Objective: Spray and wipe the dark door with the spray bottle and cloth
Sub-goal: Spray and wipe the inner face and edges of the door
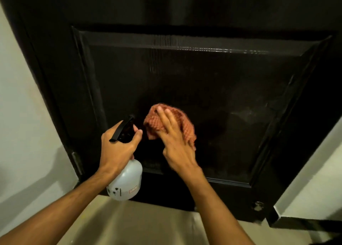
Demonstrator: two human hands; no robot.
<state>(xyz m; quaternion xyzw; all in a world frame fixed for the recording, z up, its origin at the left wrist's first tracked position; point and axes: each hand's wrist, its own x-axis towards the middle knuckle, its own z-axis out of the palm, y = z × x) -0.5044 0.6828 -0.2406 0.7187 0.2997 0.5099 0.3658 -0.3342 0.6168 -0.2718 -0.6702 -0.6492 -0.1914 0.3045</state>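
Cloth [186, 123] is pressed flat on the middle panel of the door [231, 89] by the right grip [175, 143], its fingers laid out straight. Just left of it, the bottle [127, 180] is held by the left grip [116, 148], fingers curled round its neck.

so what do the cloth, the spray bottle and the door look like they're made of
Cloth: orange-pink woven fabric, waffle texture.
Spray bottle: smooth translucent white plastic, with a black plastic top.
Door: probably painted wood, dark semi-gloss; light glints on its panel moulding.
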